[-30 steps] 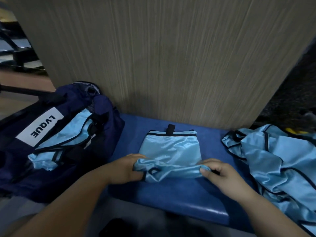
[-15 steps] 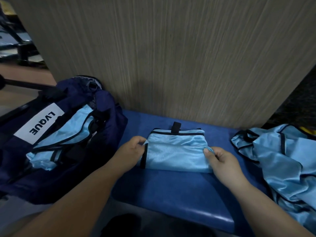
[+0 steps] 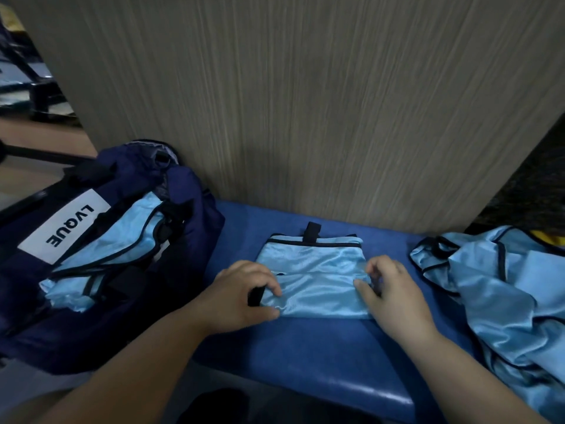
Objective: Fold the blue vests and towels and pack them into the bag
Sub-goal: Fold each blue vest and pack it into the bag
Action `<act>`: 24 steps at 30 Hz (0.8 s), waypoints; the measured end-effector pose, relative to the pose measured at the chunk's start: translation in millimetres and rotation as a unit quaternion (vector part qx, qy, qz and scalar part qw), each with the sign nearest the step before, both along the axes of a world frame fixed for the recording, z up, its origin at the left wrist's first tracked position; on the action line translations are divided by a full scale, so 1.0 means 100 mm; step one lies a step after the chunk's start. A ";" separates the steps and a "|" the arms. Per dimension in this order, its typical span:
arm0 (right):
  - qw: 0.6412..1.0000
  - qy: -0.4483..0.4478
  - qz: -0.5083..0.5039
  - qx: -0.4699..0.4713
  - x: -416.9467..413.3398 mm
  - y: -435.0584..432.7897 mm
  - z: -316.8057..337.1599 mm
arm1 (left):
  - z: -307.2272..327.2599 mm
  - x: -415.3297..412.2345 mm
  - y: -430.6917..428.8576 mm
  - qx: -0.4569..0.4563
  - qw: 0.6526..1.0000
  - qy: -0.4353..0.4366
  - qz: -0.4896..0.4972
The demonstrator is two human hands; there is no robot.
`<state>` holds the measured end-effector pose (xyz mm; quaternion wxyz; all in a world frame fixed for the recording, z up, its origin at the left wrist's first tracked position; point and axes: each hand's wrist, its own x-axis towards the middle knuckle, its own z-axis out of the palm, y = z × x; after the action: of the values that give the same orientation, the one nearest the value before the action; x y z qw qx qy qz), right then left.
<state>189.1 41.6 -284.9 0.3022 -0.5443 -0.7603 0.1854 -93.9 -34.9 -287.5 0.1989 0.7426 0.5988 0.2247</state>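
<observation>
A light blue vest (image 3: 315, 276) with black trim lies folded into a small rectangle on the blue bench (image 3: 305, 356). My left hand (image 3: 241, 295) pinches its left edge between thumb and fingers. My right hand (image 3: 394, 295) grips the right edge with curled fingers. To the left stands an open navy bag (image 3: 101, 270) with a white LVQUE label; folded light blue vests (image 3: 101, 258) show inside it. A heap of unfolded light blue vests (image 3: 501, 304) lies on the bench at the right.
A wood-grain panel (image 3: 305, 102) rises right behind the bench. Dark floor shows at the far right, and dark metal furniture legs (image 3: 33, 87) stand at the far left. Something yellow (image 3: 550, 240) peeks from behind the heap.
The near edge of the vest was folded up and away from me into a smaller rectangle. Both hands have now slid back to its side edges, nearer to me.
</observation>
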 end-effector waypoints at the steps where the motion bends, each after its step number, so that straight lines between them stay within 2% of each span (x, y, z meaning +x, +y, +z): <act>1: 1.000 -0.009 0.023 0.019 0.03 0.01 0.00 | 0.01 -0.02 -0.01 -0.018 1.000 0.008 0.000; 4: 0.993 -0.036 0.100 0.059 0.12 0.03 0.00 | 0.04 -0.02 -0.02 -0.037 0.999 0.034 -0.004; 8: 0.984 -0.057 0.135 0.099 0.20 0.12 0.03 | 0.02 0.02 0.00 -0.025 0.999 0.013 0.017; 10: 0.978 -0.093 0.176 0.062 0.25 0.17 0.02 | 0.01 0.01 0.01 -0.021 0.999 0.003 0.027; 12: 0.967 -0.138 0.212 -0.026 0.30 0.17 0.02 | -0.02 0.00 0.02 -0.010 0.999 -0.007 0.040; 14: 0.960 -0.155 0.219 -0.074 0.33 0.17 0.02 | -0.04 0.01 0.04 0.000 0.998 -0.021 0.064; 19: 0.968 -0.143 0.202 -0.052 0.29 0.17 0.01 | -0.03 0.03 0.08 0.018 0.984 -0.107 0.142; 24: 0.976 -0.109 0.185 -0.042 0.30 0.21 -0.06 | -0.01 0.06 0.06 0.028 0.972 -0.170 0.161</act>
<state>219.6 62.2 -290.5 0.1546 -0.4232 -0.8677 0.2098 -88.2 -28.8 -288.3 0.2382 0.5928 0.6612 0.3932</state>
